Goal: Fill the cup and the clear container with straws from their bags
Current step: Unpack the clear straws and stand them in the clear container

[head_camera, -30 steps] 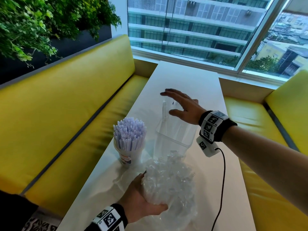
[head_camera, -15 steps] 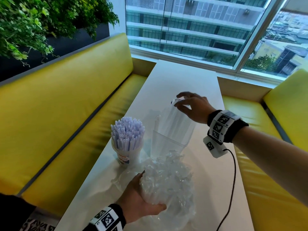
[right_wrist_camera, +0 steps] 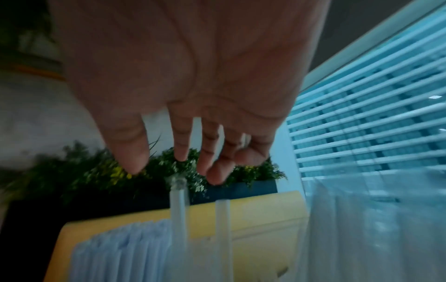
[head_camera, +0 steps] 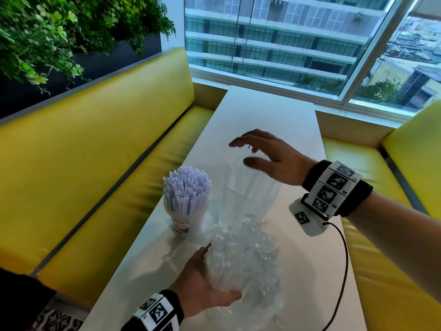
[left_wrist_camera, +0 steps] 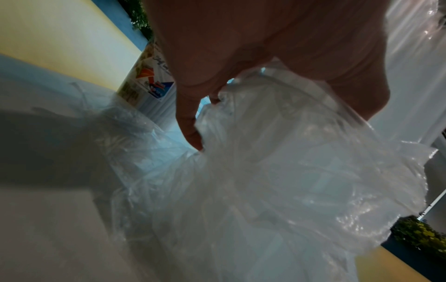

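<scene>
A paper cup (head_camera: 185, 217) packed with white straws (head_camera: 187, 187) stands on the white table (head_camera: 267, 111). Right of it stands the clear container (head_camera: 245, 199) with several clear straws (right_wrist_camera: 178, 208) leaning in it. My right hand (head_camera: 265, 154) hovers just above those straws' tops, fingers spread and relaxed, holding nothing. Near the front edge, my left hand (head_camera: 202, 285) grips a crumpled clear plastic bag (head_camera: 243, 261) of straws from its left side; in the left wrist view the fingers (left_wrist_camera: 190, 129) curl round the bag (left_wrist_camera: 277, 171).
Yellow bench seats (head_camera: 95, 163) run along both long sides of the table, the right one (head_camera: 381, 259) under my forearm. A window (head_camera: 286, 39) closes the far end. A cable (head_camera: 343, 271) hangs from my right wristband over the table.
My right hand pinched the tops of the clear straws half a second ago; it has let go and its fingers have spread above them. The left hand and bag have stayed put.
</scene>
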Available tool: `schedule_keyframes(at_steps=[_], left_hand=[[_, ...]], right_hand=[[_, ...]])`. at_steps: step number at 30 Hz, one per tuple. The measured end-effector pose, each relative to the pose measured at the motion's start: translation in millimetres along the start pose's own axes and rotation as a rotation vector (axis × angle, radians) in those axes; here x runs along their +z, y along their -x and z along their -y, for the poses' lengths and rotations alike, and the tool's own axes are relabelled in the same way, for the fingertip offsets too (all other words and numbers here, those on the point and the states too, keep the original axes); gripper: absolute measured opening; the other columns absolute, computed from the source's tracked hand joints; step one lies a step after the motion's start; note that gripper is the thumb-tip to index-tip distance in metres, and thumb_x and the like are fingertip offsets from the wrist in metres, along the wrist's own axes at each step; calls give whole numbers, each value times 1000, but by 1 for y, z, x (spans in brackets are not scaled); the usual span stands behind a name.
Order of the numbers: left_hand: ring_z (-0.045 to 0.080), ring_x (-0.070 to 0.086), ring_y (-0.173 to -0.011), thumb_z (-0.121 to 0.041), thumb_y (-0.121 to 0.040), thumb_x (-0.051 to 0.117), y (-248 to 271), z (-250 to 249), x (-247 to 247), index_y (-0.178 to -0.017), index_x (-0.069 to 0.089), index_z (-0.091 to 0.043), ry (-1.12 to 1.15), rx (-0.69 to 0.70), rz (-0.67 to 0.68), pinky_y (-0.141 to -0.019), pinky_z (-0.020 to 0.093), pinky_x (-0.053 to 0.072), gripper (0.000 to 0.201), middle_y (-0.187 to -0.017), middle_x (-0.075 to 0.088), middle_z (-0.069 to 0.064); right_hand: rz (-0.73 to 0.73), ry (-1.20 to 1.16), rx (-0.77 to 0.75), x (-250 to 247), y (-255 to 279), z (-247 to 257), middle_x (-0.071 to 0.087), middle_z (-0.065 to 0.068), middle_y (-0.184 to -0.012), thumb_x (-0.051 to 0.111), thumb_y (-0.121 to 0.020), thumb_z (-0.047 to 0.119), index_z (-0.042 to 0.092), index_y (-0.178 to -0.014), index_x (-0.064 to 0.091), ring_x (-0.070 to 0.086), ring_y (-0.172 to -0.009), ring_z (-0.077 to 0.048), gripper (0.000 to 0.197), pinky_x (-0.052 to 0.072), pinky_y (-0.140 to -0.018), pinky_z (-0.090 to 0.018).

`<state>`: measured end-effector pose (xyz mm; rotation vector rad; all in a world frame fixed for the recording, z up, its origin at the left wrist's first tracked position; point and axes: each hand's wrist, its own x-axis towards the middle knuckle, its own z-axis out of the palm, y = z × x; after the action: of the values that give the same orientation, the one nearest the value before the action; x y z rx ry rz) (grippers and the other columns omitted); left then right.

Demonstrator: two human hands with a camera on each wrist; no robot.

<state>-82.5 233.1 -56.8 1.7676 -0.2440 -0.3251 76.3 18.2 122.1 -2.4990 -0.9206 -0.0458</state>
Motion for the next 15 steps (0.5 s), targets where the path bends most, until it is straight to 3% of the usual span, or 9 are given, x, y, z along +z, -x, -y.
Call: schedule_keyframes(at_steps=[3, 5, 7, 9, 11, 13, 15], left_hand=[[0, 63, -110, -35, -48, 94, 1, -3, -1, -121, 55, -29, -2, -5, -2, -91, 14, 49, 83, -115, 67, -17], [0, 64, -108, -35, -48, 94, 2, -4, -1, -120, 57, -28, -4, -9, 4, -90, 14, 49, 81, -114, 68, -13], [0, 64, -107, -34, -48, 94, 2, -6, -2, -118, 58, -28, -5, -15, 2, -89, 15, 50, 79, -113, 69, -14], [0, 64, -108, -34, -49, 93, 2, -6, -1, -119, 58, -28, -9, -5, 9, -91, 16, 50, 79, -114, 68, -16], [-3, 62, -109, -35, -49, 93, 2, -7, -1, -120, 56, -31, -12, -7, 6, -92, 13, 49, 80, -114, 67, -20], [-4, 61, -110, -38, -49, 92, 2, -6, -1, -121, 56, -32, -20, -16, 6, -92, 13, 48, 81, -115, 67, -19], [-2, 62, -110, -38, -49, 92, 2, -6, -1, -121, 57, -30, -30, -20, 5, -94, 17, 50, 81, -116, 67, -16]], right_hand=[[185, 118, -27, 12, -7, 16, 50, 5, -135, 59, -93, 45, 37, -147, 37, 56, -95, -11, 58, 43, -88, -24], [274, 184, 32, 25, -14, 15, 49, 5, -140, 52, -92, 57, 46, -142, 38, 58, -106, -19, 53, 44, -98, -34], [294, 281, 57, 35, -21, 9, 55, 6, -135, 39, -87, 70, 50, -126, 49, 54, -120, -24, 45, 42, -103, -48], [238, 307, 71, 37, -26, 6, 61, 7, -122, 43, -90, 63, 44, -110, 59, 58, -112, -22, 32, 44, -99, -45], [192, 283, 110, 31, -29, 3, 66, 5, -109, 59, -94, 42, 32, -104, 67, 60, -95, -16, 16, 45, -91, -30], [146, 231, 204, 23, -30, 0, 68, 4, -98, 69, -90, 30, 23, -101, 69, 60, -84, -14, 13, 50, -87, -31], [81, 186, 276, 13, -30, -6, 68, 5, -89, 75, -85, 31, 22, -97, 70, 63, -81, -15, 16, 54, -87, -35]])
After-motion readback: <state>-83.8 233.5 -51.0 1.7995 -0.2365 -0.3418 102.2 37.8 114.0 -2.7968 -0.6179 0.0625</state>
